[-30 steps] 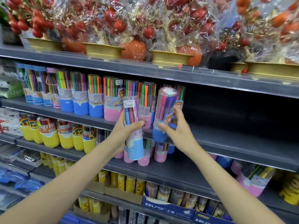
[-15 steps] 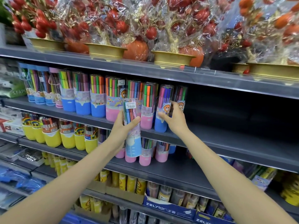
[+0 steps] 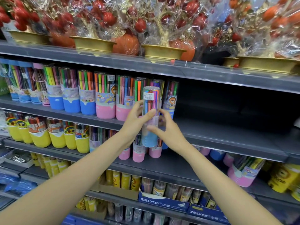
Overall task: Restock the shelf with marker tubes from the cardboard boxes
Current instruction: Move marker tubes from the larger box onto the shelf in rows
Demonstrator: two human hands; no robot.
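A clear marker tube [image 3: 150, 117] with a pale blue base and a white price label stands upright in the air in front of the grey shelf [image 3: 227, 137]. My left hand [image 3: 134, 122] grips its left side, thumb across the front. From the right, my right hand [image 3: 168, 132] touches the tube with spread, bent fingers. Behind them a row of marker tubes [image 3: 105, 96] with blue and pink bases fills the shelf's left half, ending with a blue-based tube [image 3: 170, 98] just right of the held one.
The shelf's right half is bare and dark. Wrapped red fruit trees in gold pots [image 3: 162, 51] sit on the shelf above. Yellow-based tubes [image 3: 40, 135] and pink-based tubes [image 3: 138, 153] fill the shelf below; blue boxes [image 3: 164, 202] stand lower down.
My right hand let go of the blue-based tube, which now stands on the shelf, and came back to the tube in my left hand. That tube moved right and up.
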